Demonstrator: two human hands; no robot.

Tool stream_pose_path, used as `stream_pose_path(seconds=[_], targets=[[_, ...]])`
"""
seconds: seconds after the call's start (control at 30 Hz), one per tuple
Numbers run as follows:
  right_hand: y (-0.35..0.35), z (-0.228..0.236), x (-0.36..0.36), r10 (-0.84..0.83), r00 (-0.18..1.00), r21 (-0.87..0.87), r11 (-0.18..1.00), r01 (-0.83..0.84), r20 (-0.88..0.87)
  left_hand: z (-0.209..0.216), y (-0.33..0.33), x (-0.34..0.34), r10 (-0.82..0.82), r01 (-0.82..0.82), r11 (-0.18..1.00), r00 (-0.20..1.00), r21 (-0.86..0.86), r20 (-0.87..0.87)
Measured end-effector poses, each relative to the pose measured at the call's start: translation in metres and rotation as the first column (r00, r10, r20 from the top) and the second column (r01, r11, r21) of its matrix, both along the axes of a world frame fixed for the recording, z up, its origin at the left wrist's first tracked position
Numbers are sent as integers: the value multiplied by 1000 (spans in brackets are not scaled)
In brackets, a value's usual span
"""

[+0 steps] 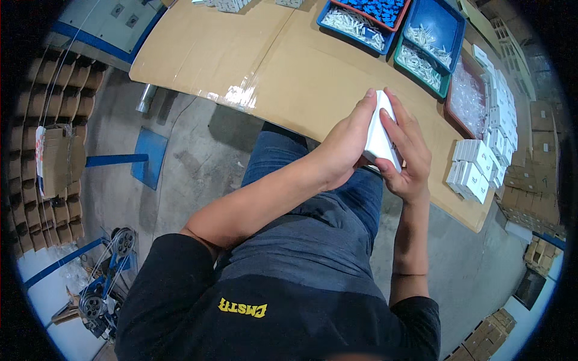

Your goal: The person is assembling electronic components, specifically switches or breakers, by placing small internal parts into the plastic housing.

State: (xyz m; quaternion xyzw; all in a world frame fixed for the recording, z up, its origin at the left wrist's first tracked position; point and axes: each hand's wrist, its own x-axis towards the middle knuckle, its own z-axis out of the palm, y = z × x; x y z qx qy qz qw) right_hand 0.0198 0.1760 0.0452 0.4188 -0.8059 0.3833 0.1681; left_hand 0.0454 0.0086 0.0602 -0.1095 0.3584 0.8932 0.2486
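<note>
Between my two hands, over the near edge of the table, is a small white box (380, 133), held tilted with one narrow end pointing away from me. My left hand (352, 135) presses along its left side, fingers straight and close together. On the other side my right hand (411, 141) wraps it, thumb at the near end and fingers along the right face. Part of the box is hidden behind the fingers, so I cannot make out whether its flap is closed.
A cardboard-covered table (289, 66) spans ahead. Beyond my hands stand a blue tray (355, 43) of white pieces, a red tray (394, 25) of blue parts, a green tray (421, 71) and a brown tray (466, 99) of clear bags. Stacked white boxes (472, 165) line the right edge.
</note>
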Motion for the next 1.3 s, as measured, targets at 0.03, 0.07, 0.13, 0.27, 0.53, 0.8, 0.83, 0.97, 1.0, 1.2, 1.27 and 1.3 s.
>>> stream_pose_path(seconds=[0.03, 0.07, 0.13, 0.27, 0.53, 0.8, 0.83, 0.97, 1.0, 1.2, 1.27, 1.3], targets=[[0, 1, 1, 9, 1000, 2, 1000, -9, 19, 0, 1, 1, 1, -1, 1000, 1000, 1, -1], [0, 3, 1, 19, 999, 5, 1000, -20, 36, -1, 1, 3, 7, -7, 1000, 1000, 2, -16], [2, 5, 2, 33, 998, 23, 999, -34, 51, -2, 2, 4, 15, -15, 1000, 999, 3, -34], [2, 13, 9, 15, 991, 70, 997, -25, 135, -8, 2, 0, -6, 7, 1000, 995, 10, -95], [2, 20, 12, -20, 990, -18, 1000, 23, 137, -5, 6, -10, -60, 69, 996, 985, 52, -160], [2, 23, 8, -25, 993, 9, 1000, 24, 116, -4, 8, -9, -9, 21, 995, 992, 96, -125], [2, 20, 7, -25, 992, 8, 1000, 24, 122, -5, 8, -9, 0, 11, 996, 993, 94, -120], [2, 20, 3, -41, 990, 48, 998, 35, 137, -11, 2, -11, -18, 37, 988, 991, 150, -129], [2, 22, 2, -52, 987, 52, 998, 45, 152, -12, 2, -12, -34, 55, 983, 992, 173, -125], [-12, 21, 1, -198, 966, -227, 946, 233, 167, -24, -12, -16, 17, -10, 972, 1000, 236, -25], [-17, 4, 5, -268, 918, -319, 878, 358, 293, -22, -13, -17, 126, -120, 946, 992, 300, 1], [-21, -5, 8, -298, 854, -388, 793, 470, 427, -24, -13, -19, 114, -107, 949, 993, 297, -8]])
